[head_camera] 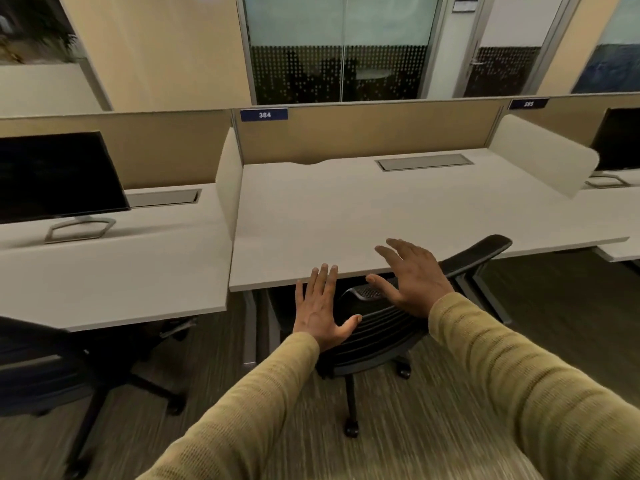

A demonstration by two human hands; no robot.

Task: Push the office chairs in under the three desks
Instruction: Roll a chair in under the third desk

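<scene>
A beige wall (166, 53) stands beside a glass wall (339, 64), frosted above and dotted dark below, with a glazed door (498, 64) to its right. In front runs a tan partition (363, 129) bearing a blue label (264, 115) that reads 384, and 2 dark screens show: a left monitor (55, 174) and a right monitor (620, 140). The floor is streaked grey-brown carpet (433, 393).

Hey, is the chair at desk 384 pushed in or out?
Partly in. The chair has its front under the desk edge, but backrest and wheels are out on the carpet.
</scene>
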